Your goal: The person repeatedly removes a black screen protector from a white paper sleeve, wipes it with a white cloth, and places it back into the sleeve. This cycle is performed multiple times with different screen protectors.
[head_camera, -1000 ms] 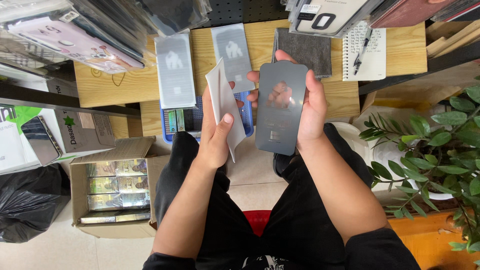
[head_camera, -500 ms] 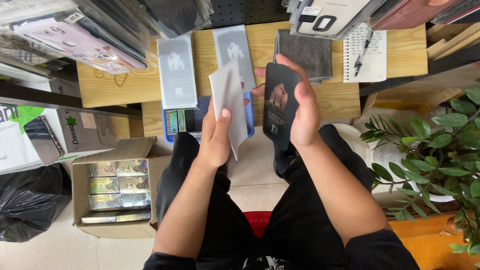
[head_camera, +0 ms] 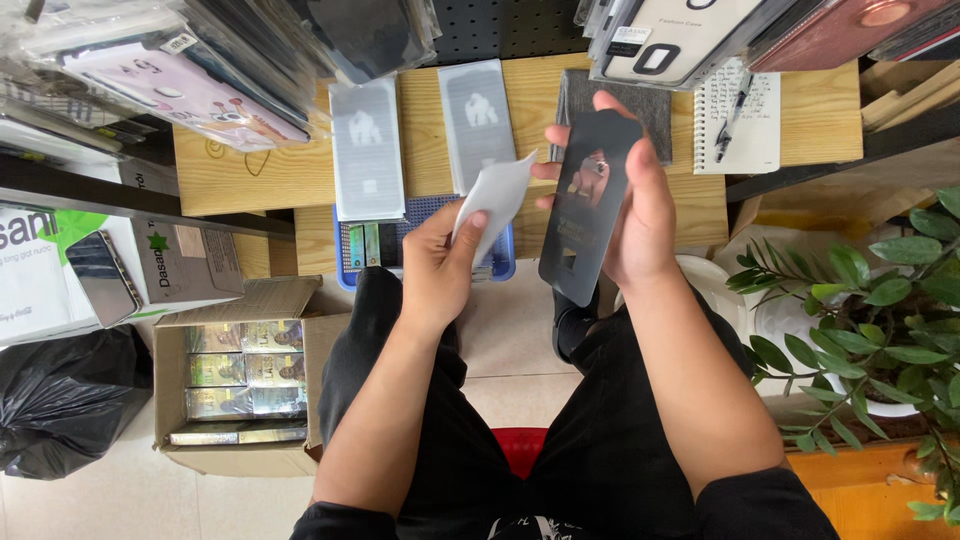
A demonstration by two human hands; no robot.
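Note:
My right hand (head_camera: 640, 210) grips a dark flat package (head_camera: 585, 205) by its long edges, tilted so I see it partly edge-on. My left hand (head_camera: 440, 265) pinches a white folded paper sleeve (head_camera: 495, 195) just left of the package, their near edges close together. Both are held above a low wooden table (head_camera: 240, 180). On the table beyond my hands lie two grey flat packages (head_camera: 367, 148), side by side, and a dark grey felt pad (head_camera: 580, 95).
A blue tray (head_camera: 375, 245) of small packets sits under the table edge. An open cardboard box (head_camera: 240, 375) of shiny packets stands on the floor at left, beside a black bag (head_camera: 65, 405). A notebook with pen (head_camera: 738, 115) lies at right, above a potted plant (head_camera: 870, 300).
My right hand has turned the dark package from face-on to partly edge-on. My left hand has brought the white sleeve up and to the right, closer to the package.

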